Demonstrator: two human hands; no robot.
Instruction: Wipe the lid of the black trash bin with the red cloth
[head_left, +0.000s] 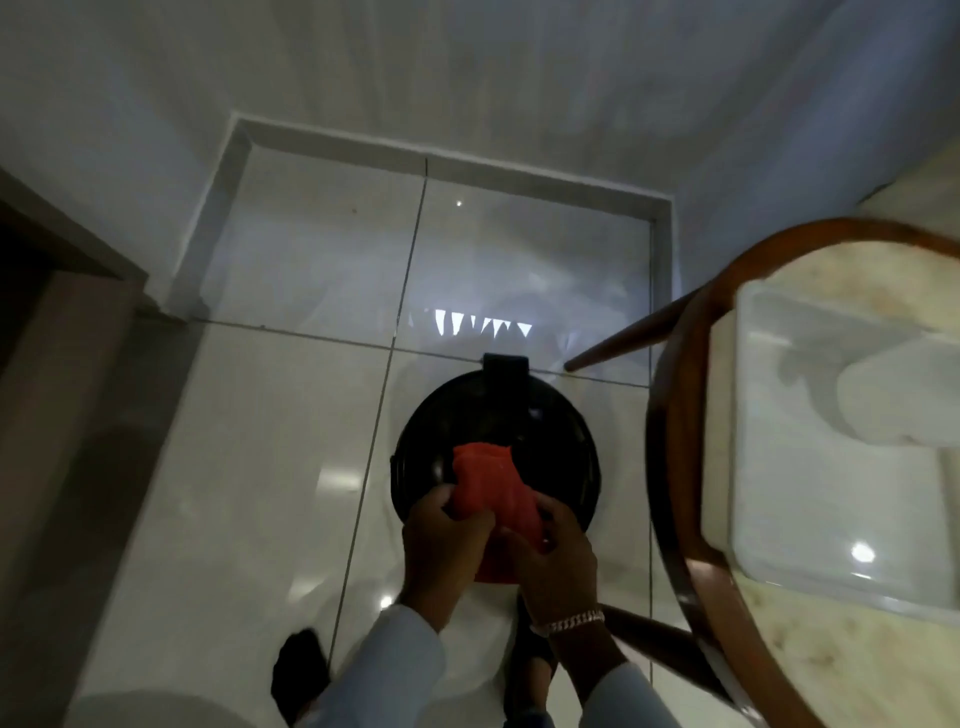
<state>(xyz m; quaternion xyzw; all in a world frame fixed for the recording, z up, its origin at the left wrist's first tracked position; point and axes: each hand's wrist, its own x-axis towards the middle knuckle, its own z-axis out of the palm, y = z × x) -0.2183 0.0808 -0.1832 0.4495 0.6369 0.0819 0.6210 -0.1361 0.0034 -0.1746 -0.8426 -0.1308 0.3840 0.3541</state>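
Note:
A round black trash bin stands on the glossy floor tiles, its shut lid (498, 415) seen from straight above with a pedal tab at its far edge. Above the lid's near half hangs a bunched red cloth (491, 486). My left hand (444, 540) grips the cloth's left side. My right hand (553, 558), with a silver bracelet at the wrist, grips its right side. Whether the cloth's far end touches the lid I cannot tell. The near rim of the lid is hidden behind my hands.
A round wooden-rimmed table (670, 415) with a marbled top stands close on the right, carrying a clear plastic container (831, 493); its slanted legs (623, 340) reach toward the bin. White walls form a corner beyond. My dark shoes (298, 670) are on the tiles below.

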